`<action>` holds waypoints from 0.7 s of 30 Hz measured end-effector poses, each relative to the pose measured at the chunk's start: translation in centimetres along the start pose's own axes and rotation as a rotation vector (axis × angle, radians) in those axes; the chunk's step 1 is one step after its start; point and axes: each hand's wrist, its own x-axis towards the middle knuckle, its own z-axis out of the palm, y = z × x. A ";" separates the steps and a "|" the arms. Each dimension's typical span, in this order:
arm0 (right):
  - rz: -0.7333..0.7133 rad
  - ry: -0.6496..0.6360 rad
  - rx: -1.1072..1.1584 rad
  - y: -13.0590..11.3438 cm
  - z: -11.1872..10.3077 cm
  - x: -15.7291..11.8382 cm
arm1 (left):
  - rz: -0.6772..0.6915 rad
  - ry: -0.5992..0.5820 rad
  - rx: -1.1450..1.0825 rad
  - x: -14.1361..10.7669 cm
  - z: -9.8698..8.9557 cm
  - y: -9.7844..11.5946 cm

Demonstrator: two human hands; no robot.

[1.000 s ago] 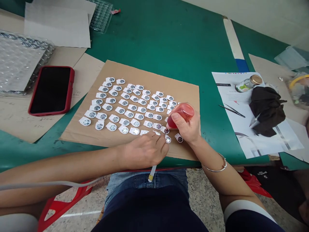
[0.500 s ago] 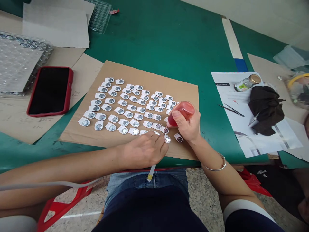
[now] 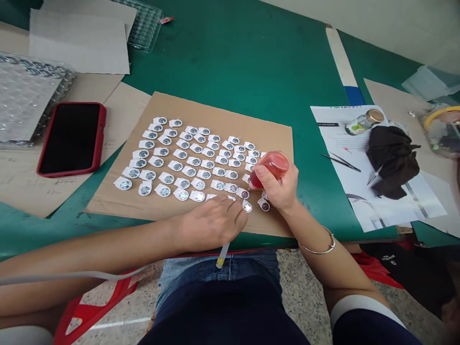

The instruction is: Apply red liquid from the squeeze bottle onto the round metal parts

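Rows of small round silver discs on white tabs (image 3: 181,194) lie on a brown cardboard sheet (image 3: 223,115). My right hand (image 3: 282,187) is closed round a red squeeze bottle (image 3: 271,168), tilted with its narrow end down to the left. Just left of that end lies a disc with a dark reddish face (image 3: 245,194). My left hand (image 3: 213,223) rests over the sheet's front edge, fingers curled. Out of its underside sticks a translucent tube with a yellow end (image 3: 222,257). The left fingertips are hidden, and the hand covers some of the front-row discs.
A phone in a red case (image 3: 72,139) and bubbled clear trays (image 3: 21,105) are at the left. On the right, a printed paper (image 3: 341,167) bears tweezers (image 3: 341,162), a small jar (image 3: 364,121) and a black cloth (image 3: 391,160). A pale cable (image 3: 72,276) crosses my left forearm.
The view has shifted slightly. The bottle's narrow end has moved a little right, away from the reddish disc. My left hand keeps its place and hold.
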 end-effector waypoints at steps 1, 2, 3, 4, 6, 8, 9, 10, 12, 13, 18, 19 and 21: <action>-0.002 -0.002 -0.005 0.0 0.0 0.0 | -0.006 0.002 -0.006 0.0 0.0 0.0; -0.003 -0.003 -0.010 0.0 -0.1 0.0 | -0.013 0.002 -0.013 0.0 0.0 0.0; -0.003 -0.004 -0.014 0.0 -0.1 0.0 | -0.020 -0.003 -0.023 -0.1 0.1 0.0; -0.004 -0.005 -0.018 -0.1 -0.1 0.0 | -0.026 -0.010 -0.034 -0.1 0.1 0.0; -0.008 -0.010 -0.028 -0.2 -0.1 -0.1 | -0.033 -0.030 -0.051 -0.1 0.1 -0.1; -0.014 -0.015 -0.036 -0.3 -0.1 -0.1 | -0.036 -0.045 -0.061 -0.1 0.1 -0.2; -0.017 -0.016 -0.037 -0.3 -0.1 -0.1 | -0.038 -0.051 -0.066 -0.2 0.1 -0.2; -0.018 -0.013 -0.037 -0.3 -0.1 -0.1 | -0.042 -0.054 -0.071 -0.2 0.1 -0.2; -0.013 0.004 -0.040 -0.2 -0.2 -0.2 | -0.046 -0.061 -0.079 -0.2 0.1 -0.2; -0.008 0.015 -0.042 -0.2 -0.3 -0.2 | -0.047 -0.062 -0.081 -0.1 0.1 -0.2; 0.001 0.052 -0.049 0.1 -0.4 -0.2 | -0.061 -0.034 -0.105 0.0 0.3 -0.2; -0.003 0.065 -0.045 0.1 -0.4 -0.1 | -0.061 -0.030 -0.119 0.0 0.3 -0.3; -0.018 0.124 -0.010 0.0 -0.8 0.3 | -0.057 -0.028 -0.154 -0.1 0.4 -0.5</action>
